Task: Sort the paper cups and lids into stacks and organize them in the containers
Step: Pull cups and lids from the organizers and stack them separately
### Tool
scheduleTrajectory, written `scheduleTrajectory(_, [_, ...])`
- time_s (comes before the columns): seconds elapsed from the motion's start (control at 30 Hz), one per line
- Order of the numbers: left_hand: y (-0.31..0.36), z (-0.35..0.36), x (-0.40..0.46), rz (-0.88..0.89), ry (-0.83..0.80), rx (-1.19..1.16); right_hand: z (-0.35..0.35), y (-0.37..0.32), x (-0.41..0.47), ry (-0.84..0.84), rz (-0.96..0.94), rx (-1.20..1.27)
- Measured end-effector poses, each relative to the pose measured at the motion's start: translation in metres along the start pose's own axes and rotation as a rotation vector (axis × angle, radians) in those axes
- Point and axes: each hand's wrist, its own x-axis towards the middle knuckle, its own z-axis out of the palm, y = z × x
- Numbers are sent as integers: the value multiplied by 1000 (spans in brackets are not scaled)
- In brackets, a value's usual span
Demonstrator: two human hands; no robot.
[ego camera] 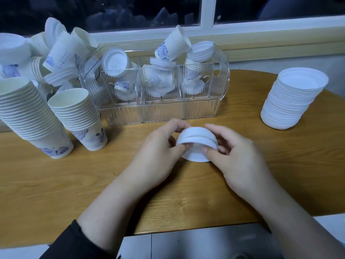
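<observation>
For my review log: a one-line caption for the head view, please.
Both hands, left hand and right hand, grip a small stack of lids before the clear container.

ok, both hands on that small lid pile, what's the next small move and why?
Probably carry it right and set it on the tall lid stack. Both hands, left and right, grip a short pile of lids over the table, and that stack holds only lids.

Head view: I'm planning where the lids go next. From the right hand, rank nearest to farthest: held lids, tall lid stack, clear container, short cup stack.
1. Held lids, in the right hand.
2. Clear container, just behind.
3. Tall lid stack, far right.
4. Short cup stack, left.
</observation>
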Motion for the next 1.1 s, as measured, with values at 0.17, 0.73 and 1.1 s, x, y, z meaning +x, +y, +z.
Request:
scheduleTrajectory(0.17, [-5,4,-7,54,29,58,3,0,-4,7,-70,-135])
scheduleTrajectory(0.73, [2,13,-11,99,97,36,4,-1,-12,78,-203,-166])
scheduleTrajectory(1.1, [30,38,15,-113,116,-208,-37,-4,-3,188,-17,76])
